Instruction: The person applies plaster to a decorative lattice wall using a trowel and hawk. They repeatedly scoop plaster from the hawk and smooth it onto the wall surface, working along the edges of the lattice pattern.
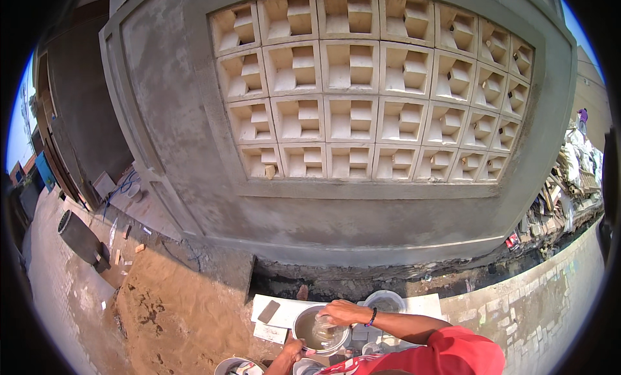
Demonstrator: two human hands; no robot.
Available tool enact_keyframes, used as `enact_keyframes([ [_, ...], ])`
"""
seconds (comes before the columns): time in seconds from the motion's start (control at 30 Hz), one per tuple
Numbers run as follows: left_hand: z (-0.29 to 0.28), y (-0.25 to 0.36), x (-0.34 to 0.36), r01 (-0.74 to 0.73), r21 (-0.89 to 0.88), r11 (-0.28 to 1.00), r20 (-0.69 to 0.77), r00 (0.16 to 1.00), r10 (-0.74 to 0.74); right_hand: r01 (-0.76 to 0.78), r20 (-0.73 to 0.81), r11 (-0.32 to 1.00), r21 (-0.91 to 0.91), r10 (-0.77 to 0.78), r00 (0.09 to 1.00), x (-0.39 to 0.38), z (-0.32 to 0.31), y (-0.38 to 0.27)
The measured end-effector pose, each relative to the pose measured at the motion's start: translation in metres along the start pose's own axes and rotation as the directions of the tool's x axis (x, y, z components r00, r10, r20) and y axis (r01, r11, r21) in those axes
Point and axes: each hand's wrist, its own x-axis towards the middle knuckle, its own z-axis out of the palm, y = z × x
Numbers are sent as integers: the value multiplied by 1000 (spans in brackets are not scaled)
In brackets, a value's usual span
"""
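Note:
My right hand (337, 312), with a dark beaded band at the wrist, reaches over a round white bucket (297, 318) of greyish-brown liquid or wet mix. Its fingers are closed round a see-through, plastic-looking thing (323, 324), partly down inside the bucket; its exact kind is unclear. At the bucket's near left side, my left hand (293, 350) is closed on the rim. A small pink bit (309, 352) shows beside those fingers. On the white board (282, 315) left of the bucket lies a flat grey-brown block (268, 311).
Another white bucket (386, 293) stands behind my right wrist, and a container of tools (238, 367) sits near my left arm. A sand heap (174, 310) spreads leftward. Ahead rises a grey plastered wall (362, 223) with pale vent blocks (351, 116); a trench (278, 287) runs along its foot. Rubble (556, 194) lies right.

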Motion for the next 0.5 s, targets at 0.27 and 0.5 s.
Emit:
enact_keyframes([
  [0.27,140,-76,-35,67,198,978,293,948,-125,-212,115,973,-88,221,968,-140,89,13],
  [0.5,206,-142,-84,240,351,905,232,914,-332,-483,36,868,-116,490,871,-275,167,-28],
])
